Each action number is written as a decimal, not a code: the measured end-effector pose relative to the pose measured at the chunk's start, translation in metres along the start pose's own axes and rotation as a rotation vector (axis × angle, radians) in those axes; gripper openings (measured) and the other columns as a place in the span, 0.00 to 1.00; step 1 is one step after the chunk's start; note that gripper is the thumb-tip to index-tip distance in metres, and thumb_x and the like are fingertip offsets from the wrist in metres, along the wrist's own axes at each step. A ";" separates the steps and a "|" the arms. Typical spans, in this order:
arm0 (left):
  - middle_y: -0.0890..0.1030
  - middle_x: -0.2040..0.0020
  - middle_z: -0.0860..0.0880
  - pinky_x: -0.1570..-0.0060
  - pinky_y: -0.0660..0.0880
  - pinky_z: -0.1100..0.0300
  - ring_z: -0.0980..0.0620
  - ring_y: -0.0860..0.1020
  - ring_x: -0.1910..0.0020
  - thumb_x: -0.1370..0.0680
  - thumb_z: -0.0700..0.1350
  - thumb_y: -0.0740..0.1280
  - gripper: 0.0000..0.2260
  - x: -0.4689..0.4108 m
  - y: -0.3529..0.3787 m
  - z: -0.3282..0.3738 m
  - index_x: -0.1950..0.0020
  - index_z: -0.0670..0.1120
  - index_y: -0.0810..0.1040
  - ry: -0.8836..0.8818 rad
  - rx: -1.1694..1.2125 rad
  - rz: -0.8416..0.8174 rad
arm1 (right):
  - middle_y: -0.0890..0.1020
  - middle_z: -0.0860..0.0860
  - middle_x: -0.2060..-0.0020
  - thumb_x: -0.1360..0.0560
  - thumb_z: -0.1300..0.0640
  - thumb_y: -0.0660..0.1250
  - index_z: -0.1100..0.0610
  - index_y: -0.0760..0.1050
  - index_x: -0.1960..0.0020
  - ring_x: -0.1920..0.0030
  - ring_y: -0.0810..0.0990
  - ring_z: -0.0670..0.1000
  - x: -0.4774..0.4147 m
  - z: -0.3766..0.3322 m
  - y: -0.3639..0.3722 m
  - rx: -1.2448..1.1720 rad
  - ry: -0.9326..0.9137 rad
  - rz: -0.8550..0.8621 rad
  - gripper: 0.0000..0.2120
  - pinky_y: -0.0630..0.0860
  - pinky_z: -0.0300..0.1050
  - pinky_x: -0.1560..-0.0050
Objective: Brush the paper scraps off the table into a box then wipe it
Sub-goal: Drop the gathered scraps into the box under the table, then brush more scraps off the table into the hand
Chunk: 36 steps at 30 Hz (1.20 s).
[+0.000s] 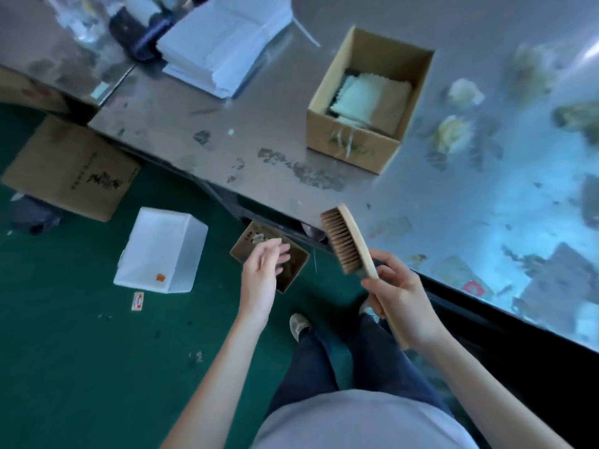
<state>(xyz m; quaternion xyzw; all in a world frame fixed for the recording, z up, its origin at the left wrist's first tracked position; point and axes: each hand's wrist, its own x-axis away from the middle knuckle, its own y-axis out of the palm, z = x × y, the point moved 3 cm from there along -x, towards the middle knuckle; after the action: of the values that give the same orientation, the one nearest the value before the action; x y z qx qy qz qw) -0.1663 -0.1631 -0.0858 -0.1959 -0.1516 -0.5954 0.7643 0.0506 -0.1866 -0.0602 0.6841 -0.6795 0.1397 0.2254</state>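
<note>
My right hand (400, 296) grips the handle of a wooden brush (348, 243), bristles facing left, held just off the table's near edge. My left hand (262, 273) hovers with fingers apart above a small open cardboard box (291, 270) on the floor below the table edge; a pale scrap (259, 238) sits at my fingertips. The metal table (259, 124) carries dark smudges and small scraps (304, 170). An open cardboard box (363, 102) on the table holds folded pale cloths (369, 98).
A stack of white paper (223, 43) lies at the table's far side. On the green floor stand a white plastic bin (162, 251) and a flat cardboard carton (71, 170). My legs and shoe (299, 324) are below the table edge.
</note>
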 end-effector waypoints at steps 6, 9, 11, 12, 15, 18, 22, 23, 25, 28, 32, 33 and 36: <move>0.82 0.47 0.54 0.47 0.74 0.63 0.60 0.80 0.49 0.18 0.44 0.58 0.09 0.005 0.078 0.026 0.42 0.47 0.76 0.109 -0.128 -0.185 | 0.74 0.62 0.64 0.26 0.72 0.62 0.55 0.76 0.43 0.76 0.63 0.51 0.006 -0.022 -0.070 -0.075 -0.029 0.180 0.18 0.60 0.42 0.76; 0.81 0.46 0.54 0.46 0.74 0.63 0.60 0.80 0.48 0.18 0.45 0.59 0.09 0.008 0.118 0.034 0.42 0.49 0.76 0.144 -0.166 -0.241 | 0.71 0.59 0.66 0.27 0.72 0.62 0.55 0.76 0.43 0.76 0.64 0.52 0.007 -0.033 -0.109 -0.078 -0.035 0.246 0.18 0.60 0.42 0.75; 0.81 0.46 0.55 0.46 0.74 0.63 0.61 0.79 0.48 0.18 0.45 0.59 0.08 0.008 0.142 0.037 0.43 0.51 0.76 0.157 -0.190 -0.254 | 0.70 0.57 0.67 0.27 0.73 0.61 0.56 0.77 0.42 0.76 0.64 0.52 0.007 -0.038 -0.135 -0.093 -0.031 0.284 0.19 0.61 0.42 0.75; 0.81 0.46 0.56 0.46 0.74 0.63 0.61 0.79 0.48 0.18 0.45 0.59 0.08 0.009 0.157 0.039 0.44 0.52 0.75 0.166 -0.201 -0.263 | 0.70 0.56 0.68 0.27 0.73 0.61 0.55 0.77 0.43 0.77 0.65 0.52 0.007 -0.042 -0.150 -0.100 -0.028 0.297 0.19 0.62 0.41 0.76; 0.80 0.46 0.56 0.44 0.73 0.62 0.62 0.79 0.48 0.19 0.44 0.59 0.08 0.010 0.195 0.044 0.44 0.52 0.75 0.185 -0.226 -0.282 | 0.71 0.55 0.68 0.27 0.71 0.62 0.53 0.77 0.44 0.75 0.65 0.52 0.006 -0.051 -0.189 -0.091 -0.032 0.307 0.18 0.64 0.42 0.75; 0.80 0.45 0.56 0.43 0.73 0.62 0.60 0.78 0.46 0.19 0.45 0.59 0.08 0.010 0.223 0.047 0.42 0.51 0.75 0.189 -0.251 -0.278 | 0.70 0.55 0.68 0.27 0.71 0.62 0.53 0.77 0.44 0.75 0.65 0.53 0.004 -0.056 -0.217 -0.108 -0.022 0.329 0.18 0.62 0.43 0.74; 0.79 0.44 0.56 0.42 0.72 0.62 0.57 0.77 0.43 0.19 0.45 0.60 0.09 0.012 0.255 0.050 0.40 0.49 0.75 0.210 -0.310 -0.291 | 0.70 0.51 0.72 0.27 0.72 0.61 0.53 0.77 0.44 0.76 0.64 0.52 0.004 -0.063 -0.244 -0.124 -0.012 0.355 0.18 0.61 0.44 0.74; 0.79 0.43 0.56 0.42 0.71 0.63 0.58 0.77 0.43 0.19 0.45 0.60 0.10 0.013 0.260 0.051 0.40 0.50 0.75 0.220 -0.330 -0.295 | 0.70 0.51 0.72 0.27 0.72 0.61 0.53 0.77 0.44 0.76 0.64 0.52 0.005 -0.064 -0.249 -0.134 -0.010 0.363 0.18 0.61 0.44 0.74; 0.79 0.43 0.57 0.44 0.71 0.69 0.61 0.76 0.44 0.19 0.46 0.60 0.10 0.012 0.270 0.056 0.39 0.50 0.75 0.240 -0.365 -0.314 | 0.70 0.52 0.71 0.27 0.71 0.61 0.52 0.78 0.44 0.75 0.65 0.52 0.004 -0.067 -0.258 -0.140 0.001 0.375 0.19 0.62 0.43 0.74; 0.79 0.43 0.56 0.51 0.68 0.78 0.65 0.75 0.45 0.19 0.46 0.60 0.11 0.007 0.279 0.062 0.38 0.49 0.75 0.273 -0.413 -0.327 | 0.71 0.52 0.71 0.27 0.70 0.62 0.52 0.78 0.44 0.75 0.66 0.52 -0.001 -0.070 -0.262 -0.133 0.008 0.375 0.19 0.63 0.45 0.73; 0.79 0.44 0.54 0.52 0.67 0.79 0.67 0.75 0.46 0.19 0.44 0.60 0.11 -0.007 0.293 0.070 0.38 0.47 0.75 0.317 -0.442 -0.345 | 0.71 0.53 0.69 0.27 0.70 0.62 0.51 0.78 0.44 0.75 0.66 0.52 -0.009 -0.077 -0.270 -0.151 -0.005 0.398 0.19 0.64 0.44 0.74; 0.79 0.44 0.54 0.51 0.67 0.79 0.66 0.75 0.46 0.19 0.44 0.60 0.10 -0.012 0.296 0.072 0.39 0.47 0.75 0.332 -0.452 -0.351 | 0.71 0.53 0.69 0.27 0.70 0.63 0.51 0.78 0.44 0.75 0.66 0.53 -0.012 -0.079 -0.272 -0.161 -0.007 0.411 0.19 0.64 0.44 0.74; 0.79 0.44 0.53 0.50 0.68 0.77 0.60 0.76 0.46 0.20 0.42 0.61 0.10 -0.023 0.301 0.079 0.39 0.47 0.75 0.392 -0.485 -0.336 | 0.70 0.54 0.68 0.27 0.70 0.63 0.51 0.78 0.44 0.75 0.66 0.53 -0.021 -0.082 -0.275 -0.182 -0.006 0.432 0.18 0.64 0.44 0.74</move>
<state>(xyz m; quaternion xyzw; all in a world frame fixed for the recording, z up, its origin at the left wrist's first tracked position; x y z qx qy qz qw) 0.1201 -0.0413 -0.0630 -0.2258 0.1137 -0.7577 0.6017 0.3318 -0.1346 -0.0321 0.5000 -0.8207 0.1207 0.2488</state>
